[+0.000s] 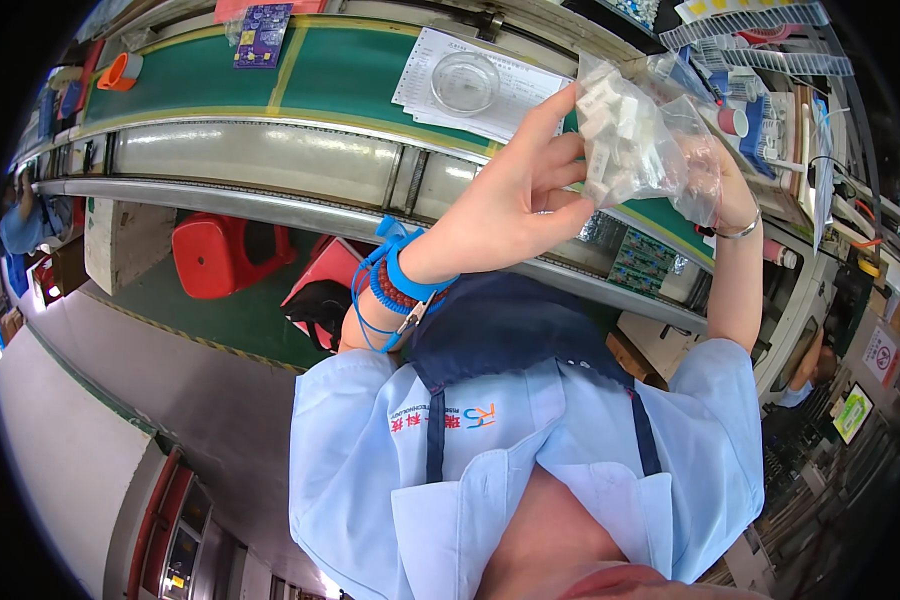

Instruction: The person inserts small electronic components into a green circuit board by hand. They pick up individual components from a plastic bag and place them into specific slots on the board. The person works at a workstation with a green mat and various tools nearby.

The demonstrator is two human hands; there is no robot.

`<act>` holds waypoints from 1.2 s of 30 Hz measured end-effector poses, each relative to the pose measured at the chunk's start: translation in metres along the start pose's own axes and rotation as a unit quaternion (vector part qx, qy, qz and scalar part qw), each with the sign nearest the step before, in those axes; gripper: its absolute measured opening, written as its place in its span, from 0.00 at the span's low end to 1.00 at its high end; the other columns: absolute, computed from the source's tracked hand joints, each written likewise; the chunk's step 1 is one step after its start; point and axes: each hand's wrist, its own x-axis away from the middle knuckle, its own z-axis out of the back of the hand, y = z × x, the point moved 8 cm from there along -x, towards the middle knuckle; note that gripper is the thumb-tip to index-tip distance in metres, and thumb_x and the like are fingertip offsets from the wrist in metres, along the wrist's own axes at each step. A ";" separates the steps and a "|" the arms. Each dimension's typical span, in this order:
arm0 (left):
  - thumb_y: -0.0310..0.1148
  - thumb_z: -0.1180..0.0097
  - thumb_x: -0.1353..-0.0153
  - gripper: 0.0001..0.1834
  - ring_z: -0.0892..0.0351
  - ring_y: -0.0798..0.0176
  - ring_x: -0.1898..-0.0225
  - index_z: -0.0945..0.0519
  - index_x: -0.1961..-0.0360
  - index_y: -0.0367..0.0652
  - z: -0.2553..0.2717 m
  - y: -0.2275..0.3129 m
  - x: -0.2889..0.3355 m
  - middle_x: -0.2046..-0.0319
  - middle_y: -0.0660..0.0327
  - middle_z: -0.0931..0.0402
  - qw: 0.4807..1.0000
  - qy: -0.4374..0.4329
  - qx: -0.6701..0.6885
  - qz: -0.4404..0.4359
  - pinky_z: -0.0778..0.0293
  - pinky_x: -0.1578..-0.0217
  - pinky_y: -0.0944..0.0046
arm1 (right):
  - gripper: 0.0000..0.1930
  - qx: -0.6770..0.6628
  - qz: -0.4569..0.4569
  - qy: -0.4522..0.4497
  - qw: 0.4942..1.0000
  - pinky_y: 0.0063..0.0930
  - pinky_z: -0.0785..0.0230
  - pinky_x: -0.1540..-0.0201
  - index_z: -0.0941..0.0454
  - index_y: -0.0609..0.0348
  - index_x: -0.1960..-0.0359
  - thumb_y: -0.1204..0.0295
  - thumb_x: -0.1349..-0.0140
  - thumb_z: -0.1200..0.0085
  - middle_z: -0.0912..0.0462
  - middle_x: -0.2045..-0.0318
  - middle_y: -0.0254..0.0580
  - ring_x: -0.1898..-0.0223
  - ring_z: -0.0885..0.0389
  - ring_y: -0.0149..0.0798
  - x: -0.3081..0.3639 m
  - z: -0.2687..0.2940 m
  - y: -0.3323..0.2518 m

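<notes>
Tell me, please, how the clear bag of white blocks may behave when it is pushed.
The bag is probably floppy, since its thin film looks creased. It may change shape rather than roll, because the white blocks inside lie jumbled at different angles. Its shiny surface could feel somewhat slippery.

Lettering point(425, 420) and logo point(480, 413) on shirt point(355, 480); fine print point(520, 92) on papers point(425, 62); prohibition symbol point(880, 352) on placard point(883, 377)

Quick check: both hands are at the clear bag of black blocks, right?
Only the colour is wrong: the head view shows white blocks. The left hand and right hand are indeed at the clear bag.
</notes>
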 end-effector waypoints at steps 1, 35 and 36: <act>0.16 0.54 0.42 0.43 0.33 0.61 0.45 0.65 0.31 0.44 -0.001 0.001 0.000 0.46 0.49 0.34 1.000 0.003 0.024 -0.010 0.33 0.50 0.66 | 0.11 0.015 0.008 0.010 1.000 0.23 0.32 0.61 0.21 0.64 0.68 0.68 0.49 0.41 0.21 0.70 0.34 0.67 0.25 0.29 0.001 0.001 -0.001; 0.22 0.49 0.39 0.34 0.27 0.63 0.50 0.52 0.36 0.37 0.023 0.000 -0.004 0.52 0.50 0.26 0.990 0.103 0.095 -0.031 0.31 0.51 0.65 | 0.24 0.190 0.100 0.046 0.976 0.29 0.34 0.48 0.27 0.62 0.48 0.74 0.51 0.42 0.22 0.54 0.39 0.53 0.25 0.33 0.002 -0.057 -0.052; 0.21 0.48 0.39 0.35 0.27 0.64 0.50 0.53 0.35 0.37 0.021 -0.001 -0.004 0.52 0.50 0.26 0.991 0.101 0.086 -0.027 0.31 0.52 0.65 | 0.24 0.203 0.091 0.016 0.975 0.29 0.34 0.48 0.27 0.62 0.49 0.74 0.50 0.42 0.22 0.54 0.39 0.53 0.25 0.34 0.003 -0.057 -0.050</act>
